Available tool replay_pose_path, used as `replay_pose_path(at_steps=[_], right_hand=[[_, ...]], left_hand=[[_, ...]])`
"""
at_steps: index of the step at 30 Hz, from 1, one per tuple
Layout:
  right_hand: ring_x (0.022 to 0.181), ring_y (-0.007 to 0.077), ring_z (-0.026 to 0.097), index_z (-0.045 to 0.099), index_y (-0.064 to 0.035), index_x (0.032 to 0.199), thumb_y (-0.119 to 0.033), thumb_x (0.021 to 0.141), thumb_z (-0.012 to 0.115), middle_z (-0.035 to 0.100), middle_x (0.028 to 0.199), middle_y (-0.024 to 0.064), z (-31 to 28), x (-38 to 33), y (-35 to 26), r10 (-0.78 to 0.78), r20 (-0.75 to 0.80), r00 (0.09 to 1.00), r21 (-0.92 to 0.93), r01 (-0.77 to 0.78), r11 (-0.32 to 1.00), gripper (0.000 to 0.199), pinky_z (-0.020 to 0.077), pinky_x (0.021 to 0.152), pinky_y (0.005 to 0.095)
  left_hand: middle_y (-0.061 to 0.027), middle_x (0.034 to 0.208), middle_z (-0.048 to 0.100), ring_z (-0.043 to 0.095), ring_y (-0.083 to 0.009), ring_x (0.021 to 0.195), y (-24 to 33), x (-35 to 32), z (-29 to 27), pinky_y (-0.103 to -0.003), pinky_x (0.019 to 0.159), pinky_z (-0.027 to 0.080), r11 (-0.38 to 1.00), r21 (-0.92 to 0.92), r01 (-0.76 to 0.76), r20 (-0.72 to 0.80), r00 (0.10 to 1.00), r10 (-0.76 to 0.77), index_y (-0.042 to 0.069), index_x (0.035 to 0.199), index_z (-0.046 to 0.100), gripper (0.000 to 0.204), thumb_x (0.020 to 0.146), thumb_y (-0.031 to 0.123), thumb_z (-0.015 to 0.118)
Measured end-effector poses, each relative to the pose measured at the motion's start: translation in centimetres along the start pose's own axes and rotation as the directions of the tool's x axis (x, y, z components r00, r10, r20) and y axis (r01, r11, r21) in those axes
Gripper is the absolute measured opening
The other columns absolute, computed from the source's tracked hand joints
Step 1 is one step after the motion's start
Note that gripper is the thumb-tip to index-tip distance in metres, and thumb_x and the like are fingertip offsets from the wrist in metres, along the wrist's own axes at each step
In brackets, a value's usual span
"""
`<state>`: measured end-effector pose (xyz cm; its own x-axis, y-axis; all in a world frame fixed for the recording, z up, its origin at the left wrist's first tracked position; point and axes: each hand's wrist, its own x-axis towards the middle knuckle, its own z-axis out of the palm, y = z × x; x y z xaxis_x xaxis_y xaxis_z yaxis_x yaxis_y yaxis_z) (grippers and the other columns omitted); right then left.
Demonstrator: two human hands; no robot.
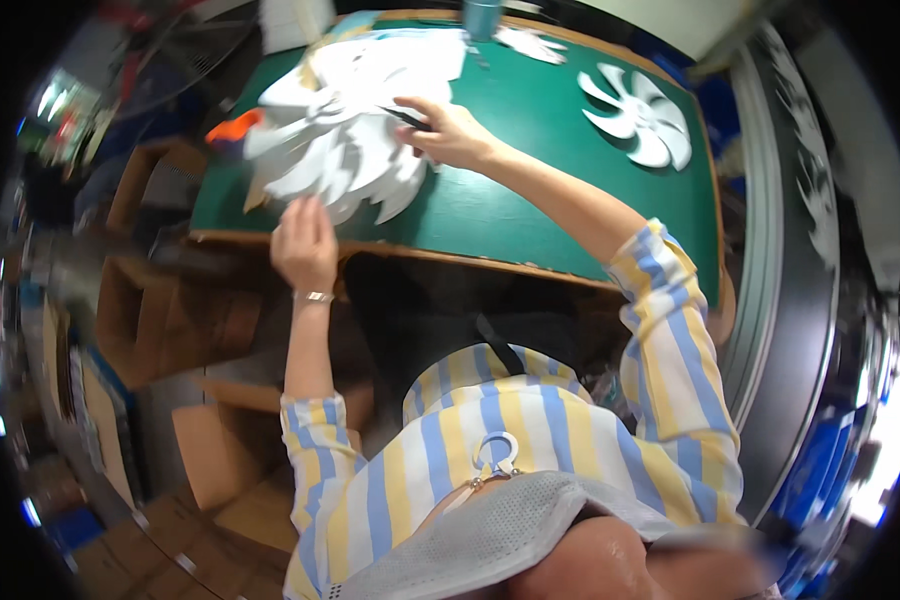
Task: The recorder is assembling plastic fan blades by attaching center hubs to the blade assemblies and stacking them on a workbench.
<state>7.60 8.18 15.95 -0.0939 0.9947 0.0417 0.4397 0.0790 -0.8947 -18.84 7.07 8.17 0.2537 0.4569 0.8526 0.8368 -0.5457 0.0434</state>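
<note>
Now, left hand (305,245): forearm raised from 6 o'clock, fingers bent over the lower rim of the white fan-shaped cutouts (335,150).
Right hand (450,132): arm stretched toward 11 o'clock, fingers pinching a dark thin tool (405,118) on the stack.
Cutouts: on green mat (530,190), at 11 o'clock.
Single cutout (642,115): lies at 1 o'clock.

White paper cutouts (340,150) on green mat (530,190); blue-yellow-white striped shirt (530,440).
</note>
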Motion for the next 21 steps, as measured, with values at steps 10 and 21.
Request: replay_pose_path(at_steps=[10, 21], right_hand=[[0.064, 0.0127, 0.063, 0.061, 0.0045, 0.121, -0.021, 0.089, 0.067, 0.073, 0.091, 0.012, -27.1, -16.3, 17.6, 0.072, -0.866, 0.496, -0.052, -0.231, 0.971, 0.042, 0.0503, 0.057, 0.0264], [0.08, 0.0322, 0.067, 0.049, 0.0028, 0.116, -0.008, 0.096, 0.055, 0.062, 0.096, 0.0223, -48.1, -44.4, 26.0, 0.645, -0.745, -0.167, 0.506, 0.489, 0.711, 0.023, 0.0361, 0.043, 0.0276]], left_hand=[[-0.0147, 0.106, 0.068, 0.066, -0.0317, 0.093, 2.3, -6.7, -4.5, -0.041, 0.082, 0.053, 0.978, -0.202, 0.06, 0.194, 0.981, -0.02, -0.001, 0.103, 0.071, 0.016, 0.089, -0.003, 0.063], [-0.0156, 0.112, 0.065, 0.064, -0.0331, 0.099, 10.4, -4.5, -0.2, -0.041, 0.084, 0.051, 0.879, -0.47, 0.083, 0.357, 0.928, 0.104, -0.002, 0.107, 0.069, 0.022, 0.086, -0.006, 0.063]])
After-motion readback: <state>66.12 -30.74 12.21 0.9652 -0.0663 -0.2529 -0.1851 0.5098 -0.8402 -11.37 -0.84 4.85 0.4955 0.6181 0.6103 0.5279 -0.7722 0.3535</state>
